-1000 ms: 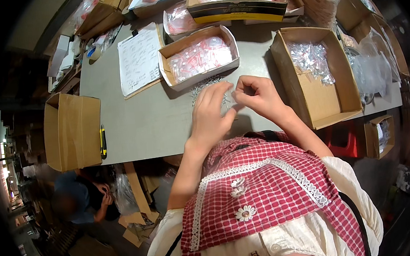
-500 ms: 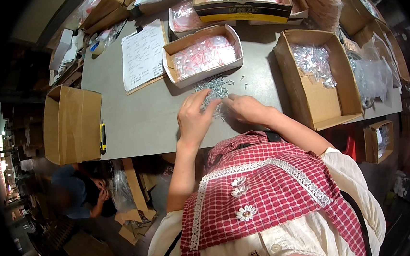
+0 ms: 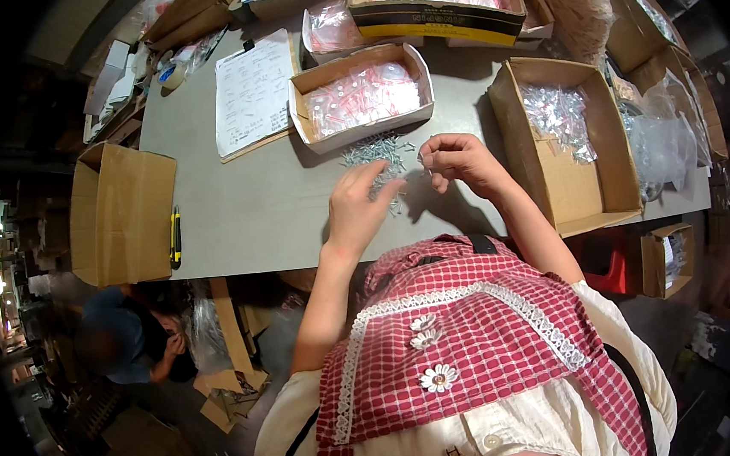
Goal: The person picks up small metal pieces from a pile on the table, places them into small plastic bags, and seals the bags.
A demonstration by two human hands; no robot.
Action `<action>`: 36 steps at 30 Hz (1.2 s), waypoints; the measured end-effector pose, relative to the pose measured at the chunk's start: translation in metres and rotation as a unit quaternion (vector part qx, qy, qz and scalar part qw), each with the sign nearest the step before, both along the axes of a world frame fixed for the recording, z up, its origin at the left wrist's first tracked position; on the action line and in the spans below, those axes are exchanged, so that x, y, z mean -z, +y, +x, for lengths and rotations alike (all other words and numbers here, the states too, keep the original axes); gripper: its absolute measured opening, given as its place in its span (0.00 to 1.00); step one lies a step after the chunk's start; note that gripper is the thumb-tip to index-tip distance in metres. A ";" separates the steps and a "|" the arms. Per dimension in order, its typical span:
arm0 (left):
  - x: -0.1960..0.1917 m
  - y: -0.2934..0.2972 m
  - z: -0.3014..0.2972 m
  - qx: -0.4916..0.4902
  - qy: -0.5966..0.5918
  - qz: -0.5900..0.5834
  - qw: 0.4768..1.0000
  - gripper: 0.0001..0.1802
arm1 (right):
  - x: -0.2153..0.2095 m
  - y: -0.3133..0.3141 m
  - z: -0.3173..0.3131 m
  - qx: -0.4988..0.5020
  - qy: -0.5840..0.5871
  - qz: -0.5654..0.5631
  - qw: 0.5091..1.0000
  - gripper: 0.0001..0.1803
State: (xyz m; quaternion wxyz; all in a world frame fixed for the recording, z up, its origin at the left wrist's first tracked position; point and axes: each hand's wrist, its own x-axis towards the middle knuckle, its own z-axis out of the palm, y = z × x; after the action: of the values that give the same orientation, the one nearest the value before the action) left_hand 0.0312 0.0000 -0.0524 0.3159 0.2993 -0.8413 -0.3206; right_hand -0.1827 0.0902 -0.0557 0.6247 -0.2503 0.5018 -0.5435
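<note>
A loose pile of small silver screws (image 3: 383,151) lies on the grey table, just in front of a white-edged cardboard box (image 3: 364,134) filled with small clear, red-lined bags (image 3: 363,96). My left hand (image 3: 358,210) rests at the near left side of the pile, its thumb and curved index finger apart, covering some screws. To the right of the pile, my right hand (image 3: 464,163) is raised above the tabletop with thumb and fingers pinched together. A small silver bit, seemingly a screw, shows at those fingertips; how many they hold is hidden.
At right stands an open carton (image 3: 580,185) with filled bags; at left, another carton (image 3: 124,217) beside a yellow-black cutter knife (image 3: 175,236). A clipboard with a written sheet (image 3: 256,91) lies behind left. Another box (image 3: 439,21) holds bags at the back. A seated person (image 3: 120,333) is at lower left.
My right hand has lifted out of the screw pile and moved right and up, its fingertips now pinched. The left hand has shifted slightly right, staying by the pile.
</note>
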 end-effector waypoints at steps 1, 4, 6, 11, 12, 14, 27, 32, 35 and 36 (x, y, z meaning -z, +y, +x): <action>0.000 0.001 -0.003 0.013 0.002 -0.002 1.000 0.17 | -0.005 0.001 0.000 0.002 -0.028 -0.004 1.000 0.08; -0.003 0.004 -0.010 0.048 0.011 -0.009 0.999 0.18 | -0.012 0.002 -0.001 -0.031 -0.049 -0.030 0.998 0.10; -0.009 0.006 -0.014 0.065 0.024 -0.013 0.998 0.18 | -0.019 0.002 0.001 -0.038 -0.033 -0.033 0.998 0.11; -0.006 0.006 -0.015 0.076 0.032 -0.016 0.996 0.19 | -0.028 0.003 0.004 -0.044 0.032 -0.032 0.998 0.12; -0.005 0.007 -0.015 0.080 0.034 -0.012 0.996 0.19 | -0.031 0.004 0.005 -0.046 0.044 -0.033 0.997 0.12; -0.006 0.008 -0.016 0.081 0.034 -0.012 0.996 0.18 | -0.036 0.005 0.006 -0.050 0.067 -0.035 0.996 0.11; 0.003 0.011 -0.014 0.053 0.031 0.058 0.996 0.19 | -0.019 0.007 0.007 -0.001 0.487 -0.074 0.870 0.11; 0.004 0.010 -0.014 0.048 0.032 0.062 0.996 0.19 | -0.029 0.010 0.014 -0.019 0.543 -0.221 0.810 0.16; 0.008 0.006 -0.010 0.084 0.043 0.070 0.993 0.19 | -0.039 0.006 0.016 -0.051 0.596 -0.294 0.746 0.14; 0.005 0.004 -0.011 0.106 0.046 0.073 0.991 0.20 | -0.040 0.006 0.017 -0.059 0.606 -0.287 0.739 0.12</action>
State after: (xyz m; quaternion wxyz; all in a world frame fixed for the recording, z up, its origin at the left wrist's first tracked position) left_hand 0.0205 0.0039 -0.0579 0.2958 0.2154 -0.8270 -0.4268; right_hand -0.1656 0.0958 -0.0153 0.1180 -0.7234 0.5791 -0.3570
